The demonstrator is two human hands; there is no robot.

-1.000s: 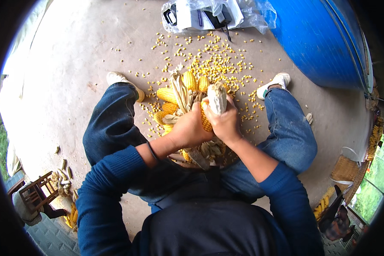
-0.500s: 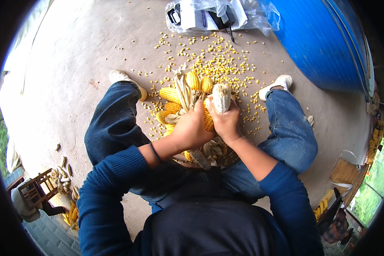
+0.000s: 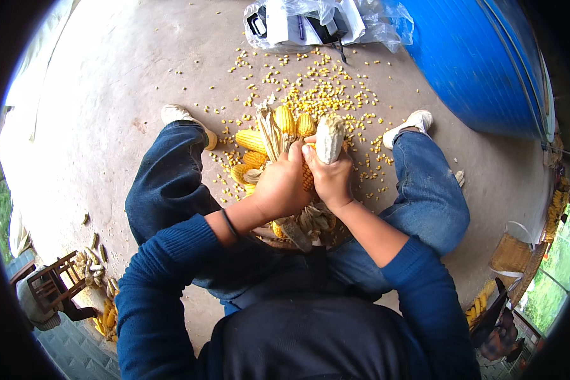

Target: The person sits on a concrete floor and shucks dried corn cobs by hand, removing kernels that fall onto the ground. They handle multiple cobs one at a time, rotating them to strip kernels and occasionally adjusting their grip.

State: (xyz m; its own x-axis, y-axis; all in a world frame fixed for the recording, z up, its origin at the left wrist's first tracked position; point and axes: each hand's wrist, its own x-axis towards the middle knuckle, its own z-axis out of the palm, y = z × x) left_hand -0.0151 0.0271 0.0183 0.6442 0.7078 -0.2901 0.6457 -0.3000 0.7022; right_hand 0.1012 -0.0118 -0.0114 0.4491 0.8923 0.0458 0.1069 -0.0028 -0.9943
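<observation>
My right hand is closed round a pale, stripped corn cob that sticks up past the thumb. Close beside it, my left hand wraps round a yellow corn ear, seen only partly between the two hands. Under and beyond the hands lies a heap of corn ears, with dry husk leaves standing up among them. Another stripped cob rests at the near side of the heap. What holds the heap is mostly hidden by my hands and arms.
Loose corn kernels lie scattered on the concrete floor between my feet. A large blue drum is at the far right, beside a plastic bag with papers. At the left are a wooden stool and piled cobs; right, a woven basket.
My left hand has shifted slightly left and turned a little over the ear. My right hand and its cob have barely moved.
</observation>
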